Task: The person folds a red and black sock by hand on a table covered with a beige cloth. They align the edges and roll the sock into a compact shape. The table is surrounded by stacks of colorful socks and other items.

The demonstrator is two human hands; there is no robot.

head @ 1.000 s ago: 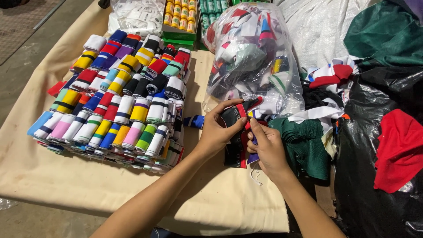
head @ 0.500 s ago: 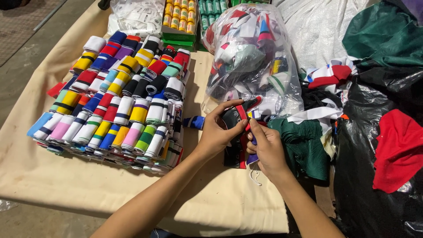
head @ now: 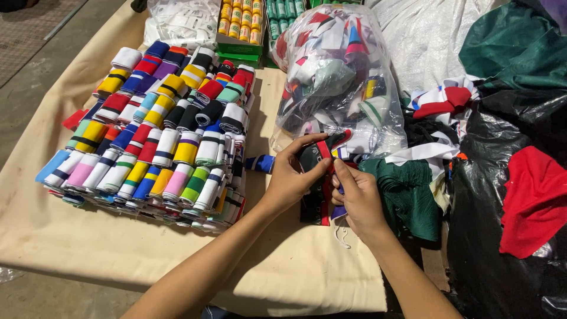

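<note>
Your left hand (head: 293, 172) and right hand (head: 358, 199) close together on a dark knit band with red stripes (head: 323, 155), fingers pinched on its upper edge, just right of the stack of rolled striped bands (head: 159, 136) on the cloth-covered worktop (head: 77, 248). The band sits between that stack and the green fabric (head: 407, 192) farther right, below the clear plastic bag of mixed bands (head: 339, 71).

Your grip looks shallow: a pull from either hand could slip the edge free, letting the band unfold. The loose blue-striped piece (head: 260, 162) between the stack and your left hand could snag and drag along. An elbow nudge could topple the stack's near rows.

Against the frame a second ago, your hands sit in nearly the same place; the left thumb has shifted slightly over the red stripe, and the stack is unchanged.
</note>
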